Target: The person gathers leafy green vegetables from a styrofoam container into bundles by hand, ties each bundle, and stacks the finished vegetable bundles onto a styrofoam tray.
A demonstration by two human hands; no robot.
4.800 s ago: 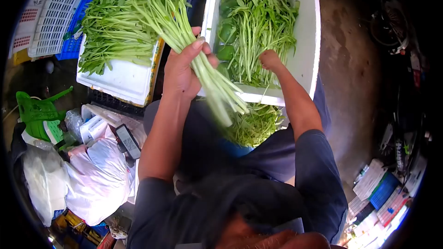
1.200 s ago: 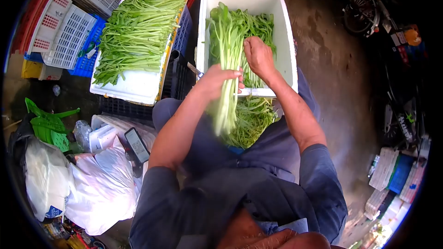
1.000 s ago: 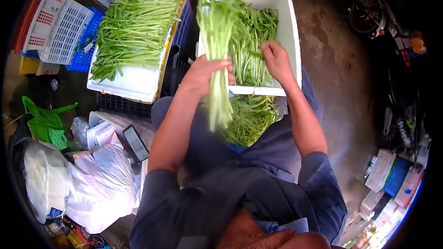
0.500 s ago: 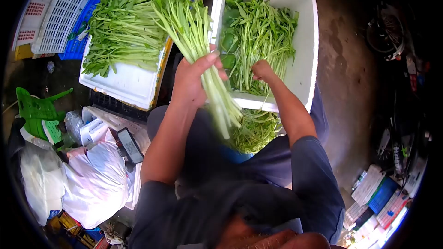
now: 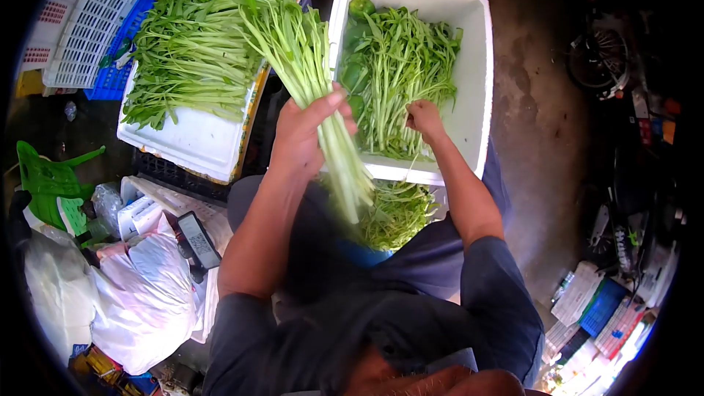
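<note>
My left hand (image 5: 306, 128) is wrapped round a bunch of long green stems (image 5: 297, 59), leaves pointing up and left, pale ends hanging down over my lap. My right hand (image 5: 425, 119) is closed at the near part of the white foam box (image 5: 473, 95), over the loose greens (image 5: 407, 66) there; what its fingers hold is too small to make out. Round green vegetables (image 5: 355, 77) lie along the box's left side. More greens (image 5: 198, 51) are laid in rows on the white foam tray (image 5: 213, 148) to the left.
Below the foam box, a pile of trimmings (image 5: 396, 216) sits between my legs. At left are plastic baskets (image 5: 92, 33), a green plastic object (image 5: 51, 180), a phone-like device (image 5: 198, 240) and white bags (image 5: 147, 293). A wheel (image 5: 605, 59) stands at the right.
Since the views about a second ago, the bunch in my left hand has tilted to the upper left. My right hand has moved slightly down and left. The camera view has shifted.
</note>
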